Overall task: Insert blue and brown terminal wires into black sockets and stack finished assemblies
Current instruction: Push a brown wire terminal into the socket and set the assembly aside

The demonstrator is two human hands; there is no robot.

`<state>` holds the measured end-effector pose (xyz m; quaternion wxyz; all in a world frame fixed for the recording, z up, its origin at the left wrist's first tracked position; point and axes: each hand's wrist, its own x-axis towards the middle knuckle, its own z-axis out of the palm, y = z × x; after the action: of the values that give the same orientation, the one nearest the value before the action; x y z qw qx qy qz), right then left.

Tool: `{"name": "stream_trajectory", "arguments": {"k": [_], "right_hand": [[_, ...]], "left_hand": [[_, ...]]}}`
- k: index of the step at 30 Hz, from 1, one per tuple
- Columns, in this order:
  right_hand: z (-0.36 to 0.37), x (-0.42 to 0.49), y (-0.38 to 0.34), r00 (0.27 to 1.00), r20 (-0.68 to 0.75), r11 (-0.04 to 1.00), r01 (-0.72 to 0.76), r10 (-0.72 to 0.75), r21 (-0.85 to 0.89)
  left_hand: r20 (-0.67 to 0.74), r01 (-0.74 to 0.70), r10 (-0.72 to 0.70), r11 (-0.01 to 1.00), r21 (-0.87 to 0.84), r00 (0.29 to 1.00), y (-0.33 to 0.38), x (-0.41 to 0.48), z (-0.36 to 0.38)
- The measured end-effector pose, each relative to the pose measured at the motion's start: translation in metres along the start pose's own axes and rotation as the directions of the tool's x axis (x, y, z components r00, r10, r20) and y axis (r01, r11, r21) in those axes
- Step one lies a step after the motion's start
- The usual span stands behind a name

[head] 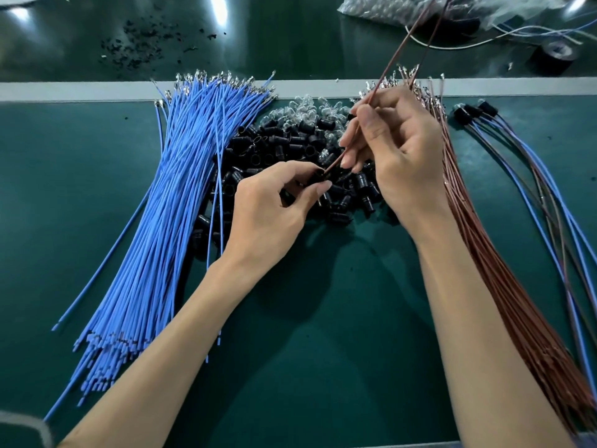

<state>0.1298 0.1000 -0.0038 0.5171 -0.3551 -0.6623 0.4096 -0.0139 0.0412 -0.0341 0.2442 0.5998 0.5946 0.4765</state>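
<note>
Near edge of bench [323, 334]: both forearms enter from below, reaching toward the middle.

Left side: blue wires [155, 221] lie in a thick fan, running near to far, terminal ends at the far end. A few strays lie apart on the left.

Right side: brown wires [478, 253] lie in a matching bundle, partly under the right forearm.

Middle: left hand [271, 208] pinches one black socket [318, 178] between thumb and fingertips, held just above the socket pile [290, 140]. Right hand [397, 150] pinches a single brown wire [334, 162] in its fingertips; the wire's lower end meets the held socket's mouth. How deep it sits: cannot tell. The wire's free length rises up and away to the top of view.

Just beyond the pile: clear bulbs [300, 103], heaped and touching the sockets.

Far right: finished assemblies [517, 163], sockets at the far end, blue and brown leads trailing toward the near right.

Beyond the pale strip [80, 90]: black debris [139, 43], tape roll [554, 56], plastic bag [387, 8].
</note>
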Motion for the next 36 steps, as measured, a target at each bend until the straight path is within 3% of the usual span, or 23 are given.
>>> {"name": "stream_trajectory", "arguments": {"k": [8, 16, 23, 29, 36], "right_hand": [[0.003, -0.003, 0.001, 0.996, 0.071, 0.997, -0.048, 0.053, -0.066], [-0.006, -0.001, 0.003, 0.989, 0.082, 0.99, -0.125, 0.119, 0.068], [0.0, -0.002, 0.006, 0.99, -0.029, 0.985, -0.138, 0.141, 0.105], [-0.003, -0.002, 0.005, 0.972, 0.153, 0.984, -0.179, 0.177, 0.0], [-0.008, -0.003, 0.0, 0.933, 0.183, 0.946, -0.321, 0.309, 0.037]], "left_hand": [[-0.004, -0.019, 0.019, 1.0, -0.009, 1.0, 0.0, 0.002, -0.001], [0.073, 0.098, -0.09, 0.988, -0.119, 0.993, 0.003, 0.002, -0.003], [0.144, 0.181, -0.147, 0.949, -0.259, 0.979, 0.009, 0.002, -0.006], [0.179, 0.216, -0.169, 0.933, -0.287, 0.969, 0.01, 0.001, -0.006], [0.235, 0.293, -0.217, 0.885, -0.363, 0.947, 0.015, 0.001, -0.01]]}}
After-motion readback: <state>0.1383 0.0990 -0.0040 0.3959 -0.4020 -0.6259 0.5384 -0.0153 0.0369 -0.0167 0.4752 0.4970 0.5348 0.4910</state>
